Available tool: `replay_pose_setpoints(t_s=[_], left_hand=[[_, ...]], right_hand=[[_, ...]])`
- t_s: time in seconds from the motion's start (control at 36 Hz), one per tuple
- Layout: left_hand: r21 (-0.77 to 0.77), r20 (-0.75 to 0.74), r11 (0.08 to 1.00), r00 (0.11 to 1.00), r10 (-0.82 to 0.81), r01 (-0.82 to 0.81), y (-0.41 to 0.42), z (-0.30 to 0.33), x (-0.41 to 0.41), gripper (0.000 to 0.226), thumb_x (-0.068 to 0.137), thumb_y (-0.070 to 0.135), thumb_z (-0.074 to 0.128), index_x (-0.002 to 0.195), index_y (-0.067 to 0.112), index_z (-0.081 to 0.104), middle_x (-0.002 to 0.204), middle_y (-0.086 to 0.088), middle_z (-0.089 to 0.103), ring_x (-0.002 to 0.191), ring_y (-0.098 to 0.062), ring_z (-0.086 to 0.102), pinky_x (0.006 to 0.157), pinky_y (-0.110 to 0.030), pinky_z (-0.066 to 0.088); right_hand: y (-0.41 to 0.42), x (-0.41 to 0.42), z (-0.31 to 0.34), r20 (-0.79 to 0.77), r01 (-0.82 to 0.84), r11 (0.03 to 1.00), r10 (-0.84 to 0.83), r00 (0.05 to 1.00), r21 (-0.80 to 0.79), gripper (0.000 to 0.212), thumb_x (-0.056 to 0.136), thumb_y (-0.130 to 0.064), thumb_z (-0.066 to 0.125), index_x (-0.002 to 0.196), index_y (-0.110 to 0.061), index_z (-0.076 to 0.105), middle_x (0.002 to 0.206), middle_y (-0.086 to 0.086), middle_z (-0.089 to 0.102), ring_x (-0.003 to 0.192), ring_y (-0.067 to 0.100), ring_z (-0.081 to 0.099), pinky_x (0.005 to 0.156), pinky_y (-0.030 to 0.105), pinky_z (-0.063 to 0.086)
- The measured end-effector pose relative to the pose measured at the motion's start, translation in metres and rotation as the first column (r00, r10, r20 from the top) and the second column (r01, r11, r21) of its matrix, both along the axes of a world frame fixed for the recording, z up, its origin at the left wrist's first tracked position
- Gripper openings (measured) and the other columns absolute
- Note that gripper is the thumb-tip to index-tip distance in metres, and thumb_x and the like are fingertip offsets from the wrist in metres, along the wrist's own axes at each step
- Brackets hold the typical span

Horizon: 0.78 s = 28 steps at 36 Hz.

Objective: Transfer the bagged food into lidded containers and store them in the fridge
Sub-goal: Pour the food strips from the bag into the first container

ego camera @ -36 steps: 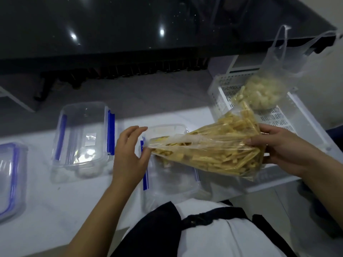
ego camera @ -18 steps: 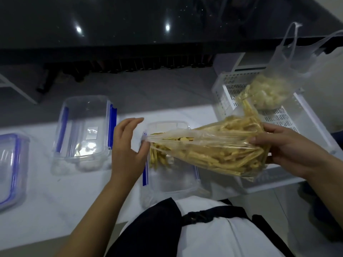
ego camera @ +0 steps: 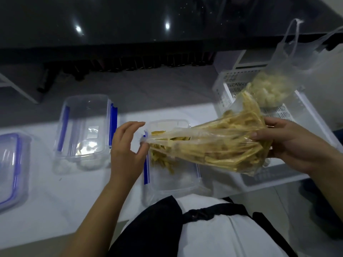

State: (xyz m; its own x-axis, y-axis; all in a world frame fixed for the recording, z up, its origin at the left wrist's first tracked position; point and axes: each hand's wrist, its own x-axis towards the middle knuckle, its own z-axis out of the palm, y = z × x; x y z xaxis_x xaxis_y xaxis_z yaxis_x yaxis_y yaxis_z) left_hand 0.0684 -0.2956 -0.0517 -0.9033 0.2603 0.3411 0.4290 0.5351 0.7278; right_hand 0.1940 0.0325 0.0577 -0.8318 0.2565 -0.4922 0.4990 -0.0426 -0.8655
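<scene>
A clear plastic bag of yellow food strips (ego camera: 219, 145) lies on its side above an open clear container (ego camera: 172, 180) with blue side clips. My left hand (ego camera: 128, 147) pinches the bag's open mouth at the container's left edge. My right hand (ego camera: 289, 145) grips the bag's bottom end, raised higher than the mouth. Yellow strips (ego camera: 161, 160) lie in the container under the bag's mouth.
A lidded container (ego camera: 85, 130) holding pale food stands to the left, another lidded one (ego camera: 11, 169) at the far left. A white slotted basket (ego camera: 274, 115) at the right holds a second bag of pale pieces (ego camera: 269, 89). The white counter's edge (ego camera: 55, 236) runs near my body.
My right hand has tipped the bag's bottom higher, and more yellow strips have slid out of the mouth into the open container. My left hand stays at the mouth.
</scene>
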Motion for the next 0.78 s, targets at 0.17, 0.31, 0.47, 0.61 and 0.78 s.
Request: replay_pose_setpoints(t_s=[0.17,0.31,0.47,0.61,0.78], left_hand=[[-0.006,0.009,0.998,0.998,-0.060,0.060,0.004,-0.007,0.005,0.040,0.087,-0.001,0.071,0.126,0.009,0.064,0.126,-0.009,0.062,0.118,-0.011,0.050,0.100,-0.027,0.043],[0.012,0.059,1.000,0.998,-0.016,0.016,0.006,-0.006,0.005,0.038,0.089,-0.001,0.068,0.126,0.007,0.064,0.125,-0.010,0.064,0.118,-0.022,0.056,0.101,-0.031,0.043],[0.052,-0.033,0.998,0.999,-0.044,0.046,0.005,-0.003,0.006,0.032,0.090,0.009,0.065,0.122,0.008,0.066,0.119,0.002,0.065,0.112,-0.011,0.056,0.096,-0.023,0.045],[0.066,0.010,0.997,0.999,-0.039,0.039,0.004,-0.001,0.004,0.037,0.088,0.001,0.071,0.124,0.010,0.065,0.108,0.009,0.065,0.100,-0.012,0.059,0.090,-0.014,0.043],[0.087,0.009,0.996,1.000,-0.005,0.005,0.002,-0.001,0.004,0.039,0.088,0.004,0.073,0.125,0.014,0.064,0.105,0.009,0.065,0.096,-0.007,0.060,0.087,-0.017,0.046]], right_hand=[[-0.003,-0.002,-0.002,0.047,0.055,0.998,-0.056,0.997,0.021,0.038,0.070,-0.008,0.074,0.108,-0.015,0.075,0.110,0.017,0.073,0.086,0.028,0.072,0.072,0.044,0.056],[0.001,-0.003,0.003,-0.004,0.022,0.998,-0.022,1.000,0.059,0.044,0.062,-0.014,0.079,0.106,-0.016,0.076,0.106,0.012,0.075,0.084,0.026,0.073,0.064,0.039,0.060],[0.002,-0.002,0.008,-0.014,0.007,1.000,-0.007,1.000,0.030,0.047,0.061,-0.014,0.077,0.107,-0.016,0.076,0.100,0.010,0.076,0.081,0.025,0.073,0.062,0.037,0.060],[0.002,-0.009,0.006,-0.006,0.037,0.993,-0.036,0.999,0.111,0.035,0.074,-0.003,0.073,0.106,-0.017,0.076,0.105,0.013,0.075,0.083,0.027,0.073,0.075,0.049,0.058],[0.006,-0.011,0.016,-0.032,-0.006,0.997,0.009,0.999,0.078,0.040,0.072,-0.008,0.073,0.111,-0.017,0.075,0.106,0.010,0.075,0.087,0.028,0.074,0.066,0.039,0.061]])
